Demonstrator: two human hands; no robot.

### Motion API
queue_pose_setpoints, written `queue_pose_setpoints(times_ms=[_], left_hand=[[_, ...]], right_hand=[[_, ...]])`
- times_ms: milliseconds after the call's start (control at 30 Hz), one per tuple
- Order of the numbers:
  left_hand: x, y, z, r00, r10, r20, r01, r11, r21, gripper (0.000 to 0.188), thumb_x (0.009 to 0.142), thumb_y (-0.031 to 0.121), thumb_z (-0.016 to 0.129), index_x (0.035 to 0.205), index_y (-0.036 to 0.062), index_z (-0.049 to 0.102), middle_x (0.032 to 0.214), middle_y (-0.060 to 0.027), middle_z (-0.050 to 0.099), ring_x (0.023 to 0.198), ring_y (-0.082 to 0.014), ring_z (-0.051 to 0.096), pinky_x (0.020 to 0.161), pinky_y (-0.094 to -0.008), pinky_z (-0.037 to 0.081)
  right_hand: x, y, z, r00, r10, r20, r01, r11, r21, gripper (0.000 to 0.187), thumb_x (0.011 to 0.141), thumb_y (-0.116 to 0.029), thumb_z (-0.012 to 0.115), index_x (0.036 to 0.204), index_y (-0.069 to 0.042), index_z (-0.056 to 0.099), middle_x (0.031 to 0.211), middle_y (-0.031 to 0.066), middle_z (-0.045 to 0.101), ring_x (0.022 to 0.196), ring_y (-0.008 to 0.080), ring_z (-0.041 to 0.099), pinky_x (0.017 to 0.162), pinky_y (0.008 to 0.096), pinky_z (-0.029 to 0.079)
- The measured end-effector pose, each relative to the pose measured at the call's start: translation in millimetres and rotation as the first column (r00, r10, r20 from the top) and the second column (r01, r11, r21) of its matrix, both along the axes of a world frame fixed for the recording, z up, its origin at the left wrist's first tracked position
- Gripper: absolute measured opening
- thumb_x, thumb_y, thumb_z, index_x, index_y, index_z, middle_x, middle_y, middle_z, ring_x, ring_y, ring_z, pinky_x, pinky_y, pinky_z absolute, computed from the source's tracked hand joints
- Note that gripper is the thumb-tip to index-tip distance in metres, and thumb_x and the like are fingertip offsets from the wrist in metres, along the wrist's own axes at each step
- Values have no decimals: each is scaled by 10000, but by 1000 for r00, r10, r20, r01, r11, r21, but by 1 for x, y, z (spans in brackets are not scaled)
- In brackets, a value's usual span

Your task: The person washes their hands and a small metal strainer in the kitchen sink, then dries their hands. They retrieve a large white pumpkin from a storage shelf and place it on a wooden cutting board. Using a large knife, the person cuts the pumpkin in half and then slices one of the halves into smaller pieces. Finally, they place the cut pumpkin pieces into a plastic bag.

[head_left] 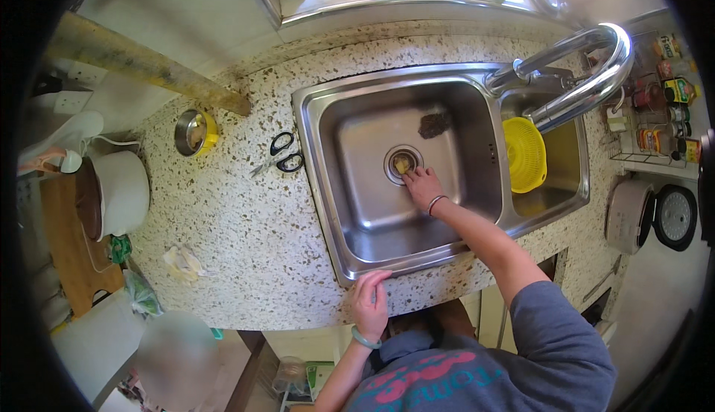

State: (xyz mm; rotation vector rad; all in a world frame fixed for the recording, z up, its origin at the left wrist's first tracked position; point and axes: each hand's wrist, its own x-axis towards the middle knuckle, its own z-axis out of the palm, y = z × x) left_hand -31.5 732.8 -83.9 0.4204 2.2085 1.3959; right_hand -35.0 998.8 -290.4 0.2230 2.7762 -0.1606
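My right hand (423, 187) reaches into the large basin of the steel sink (357, 136), its fingers bent together at the drain (392, 160). At its fingertips is a small yellowish scrap (403, 165) in the drain opening; what exactly the fingers grip is too small to make out. A dark scouring pad (433, 125) lies on the basin floor beyond that hand. My left hand (370, 302) rests at the front rim of the sink, fingers stretched out and holding nothing. Black-handled scissors (284, 154) lie on the counter left of the sink.
A yellow colander (526, 156) sits in the smaller basin under the chrome tap (596, 77). Left on the speckled counter (246, 241) are a yellow-sided metal bowl (196, 133), a crumpled wrapper (183, 263) and a white pot (123, 192). A spice rack (661, 151) stands right.
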Motion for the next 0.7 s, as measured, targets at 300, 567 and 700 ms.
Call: queue_pose_setpoints(times_ms=[300, 567, 700], left_hand=[[1, -7, -5, 999, -34, 14, 34, 999, -21, 188, 881, -17, 547, 1020, 25, 668, 1005, -111, 646, 950, -260, 629, 841, -327, 498], [3, -6, -9, 995, -91, -30, 92, 995, 27, 159, 901, 6, 546, 1014, 23, 657, 960, -93, 648, 882, -212, 633, 800, -301, 493], [5, -7, -10, 996, -76, 46, 75, 997, 22, 159, 917, 26, 529, 1014, 20, 654, 974, -91, 655, 877, -223, 640, 805, -319, 498]], right_hand=[[-11, -5, -22, 978, -200, -61, 195, 978, -81, 172, 813, -126, 522, 949, -104, 624, 959, 75, 622, 956, 235, 606, 846, 396, 409], [-9, 4, -16, 976, -171, -132, 159, 982, -99, 128, 839, -121, 515, 900, -145, 625, 894, 56, 639, 911, 226, 625, 812, 398, 427], [-12, 8, -2, 975, -209, -74, 202, 975, -94, 117, 856, -105, 508, 919, -142, 600, 900, 81, 642, 814, 278, 652, 739, 424, 468]])
